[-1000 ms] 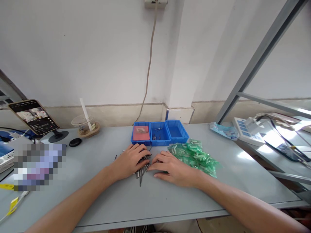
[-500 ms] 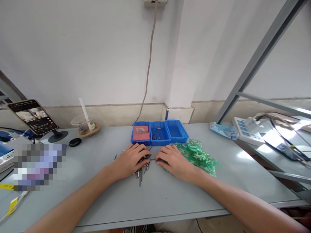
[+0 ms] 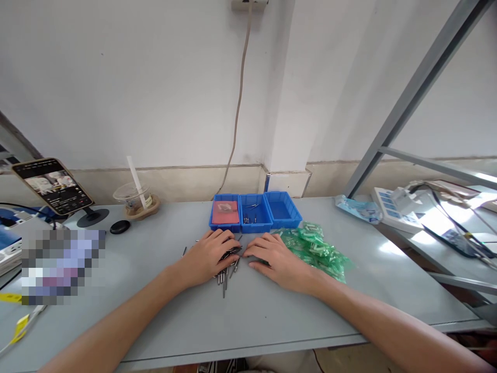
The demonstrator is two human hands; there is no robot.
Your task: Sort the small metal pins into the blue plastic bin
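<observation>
My left hand (image 3: pixel 207 256) rests palm down on a loose heap of thin metal pins (image 3: pixel 225 272) in the middle of the grey table (image 3: pixel 248 316), its fingers curled over them. My right hand (image 3: pixel 274 259) lies beside it, fingertips pinched toward the same pins where the two hands meet. What the fingers hold is too small to make out. A pile of small green plastic bags (image 3: pixel 316 251) lies just right of my right hand. Behind the hands stand three joined blue trays (image 3: pixel 256 211); the left one holds a red pad (image 3: pixel 225 212), the middle one a few pins.
A phone on a stand (image 3: pixel 54 187) and a plastic cup with a straw (image 3: pixel 135 199) sit at the back left, with a black puck (image 3: pixel 120 227) near them. A grey metal frame (image 3: pixel 407 98) and a cluttered shelf with a power strip (image 3: pixel 396 215) are at the right.
My right hand drew back from the table's centre toward the green bags, then shifted slightly left again to meet my left hand at the pins. My left hand stayed put.
</observation>
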